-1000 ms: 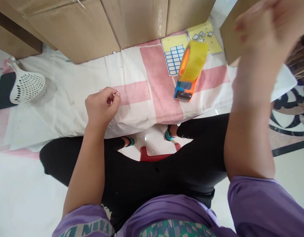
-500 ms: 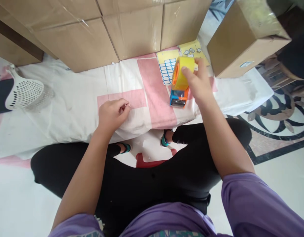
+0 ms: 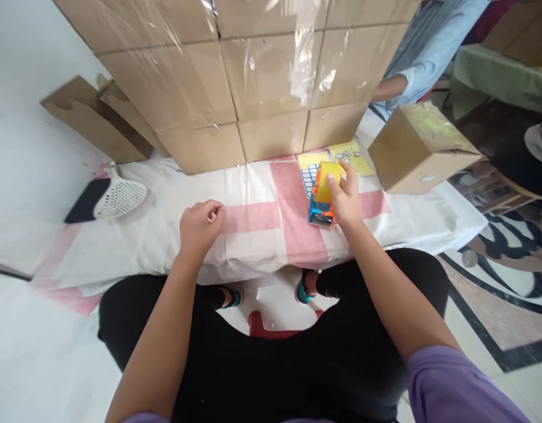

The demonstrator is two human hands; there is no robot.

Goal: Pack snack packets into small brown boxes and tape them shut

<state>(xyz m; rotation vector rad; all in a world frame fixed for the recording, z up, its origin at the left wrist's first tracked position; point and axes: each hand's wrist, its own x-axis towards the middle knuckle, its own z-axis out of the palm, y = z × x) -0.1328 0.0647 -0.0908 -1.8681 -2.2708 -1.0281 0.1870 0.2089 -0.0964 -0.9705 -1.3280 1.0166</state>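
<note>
- My right hand [image 3: 346, 200] has come down since a second ago, when it was lifted high at the right side; now it rests on the orange and blue tape dispenser with the yellow tape roll [image 3: 324, 191].
- The fingers of this hand are wrapped around the roll, and the dispenser stands on the white and pink cloth [image 3: 253, 217] that covers the low desk, at the same place as before.
- I judge that the grasp is made but the lifting has not begun.
- My left hand [image 3: 200, 226] has hardly moved; it lies on the cloth, fingers curled nearly shut, and it seems to pinch something small that I cannot tell.
- Behind the dispenser lie yellow label sheets [image 3: 336, 158], and a brown cardboard box [image 3: 418, 153] stands near at the right.
</note>
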